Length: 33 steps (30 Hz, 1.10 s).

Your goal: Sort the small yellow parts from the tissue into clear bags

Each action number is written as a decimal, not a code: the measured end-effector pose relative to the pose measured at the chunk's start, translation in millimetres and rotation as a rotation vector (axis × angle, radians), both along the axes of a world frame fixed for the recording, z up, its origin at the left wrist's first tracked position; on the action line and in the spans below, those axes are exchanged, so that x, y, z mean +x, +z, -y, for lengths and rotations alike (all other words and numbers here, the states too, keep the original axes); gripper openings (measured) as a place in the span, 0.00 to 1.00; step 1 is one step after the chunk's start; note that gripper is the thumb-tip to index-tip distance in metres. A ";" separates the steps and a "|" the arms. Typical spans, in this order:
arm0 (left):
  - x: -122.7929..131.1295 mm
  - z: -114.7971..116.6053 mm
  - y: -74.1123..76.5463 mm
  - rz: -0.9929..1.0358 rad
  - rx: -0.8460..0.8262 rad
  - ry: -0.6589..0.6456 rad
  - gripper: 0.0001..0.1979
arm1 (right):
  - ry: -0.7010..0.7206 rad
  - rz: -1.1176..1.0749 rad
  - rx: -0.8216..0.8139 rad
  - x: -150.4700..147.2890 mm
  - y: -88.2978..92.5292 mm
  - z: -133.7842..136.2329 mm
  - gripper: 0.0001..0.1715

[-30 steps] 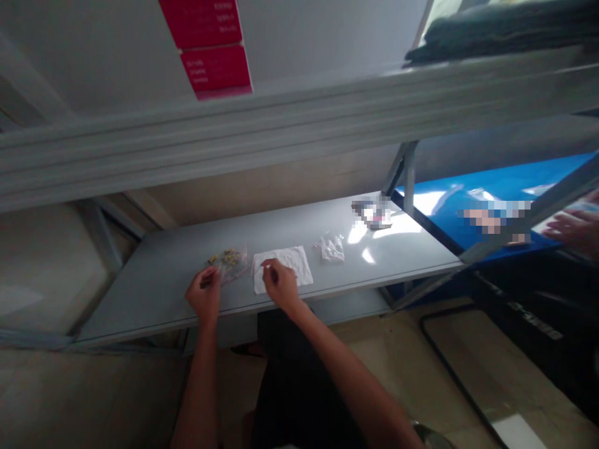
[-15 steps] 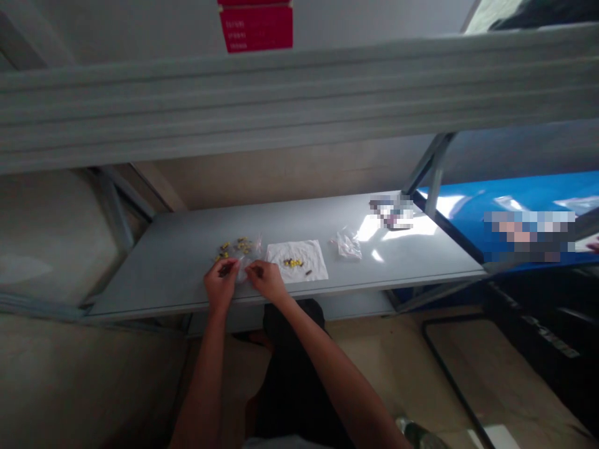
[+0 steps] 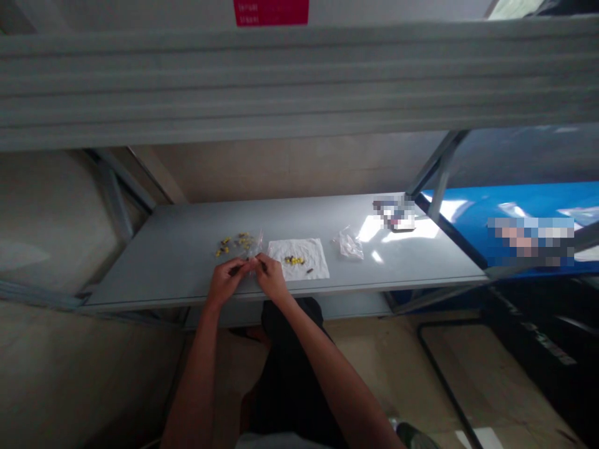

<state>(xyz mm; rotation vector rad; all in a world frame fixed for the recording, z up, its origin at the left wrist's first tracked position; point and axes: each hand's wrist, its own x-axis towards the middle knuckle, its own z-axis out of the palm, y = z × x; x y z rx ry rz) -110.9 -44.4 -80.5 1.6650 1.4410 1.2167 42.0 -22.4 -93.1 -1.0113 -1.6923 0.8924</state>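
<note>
Clear plastic bag (image 3: 256, 249) pinched between left hand (image 3: 226, 282) and right hand (image 3: 271, 276)

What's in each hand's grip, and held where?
The left hand and right hand pinch something small and dark at their fingertips, by a clear plastic bag; too small to tell what, or which part.

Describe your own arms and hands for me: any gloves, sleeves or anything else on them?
The left hand and right hand are bare, with no gloves. The left forearm and right forearm have no sleeves. No cables or straps show, and no ring or watch can be made out. Dark clothing covers the lap.
</note>
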 end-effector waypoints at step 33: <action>7.8 -9.9 0.7 0.570 0.068 0.053 0.24 | 0.204 -0.166 0.225 26.1 55.0 -24.3 0.15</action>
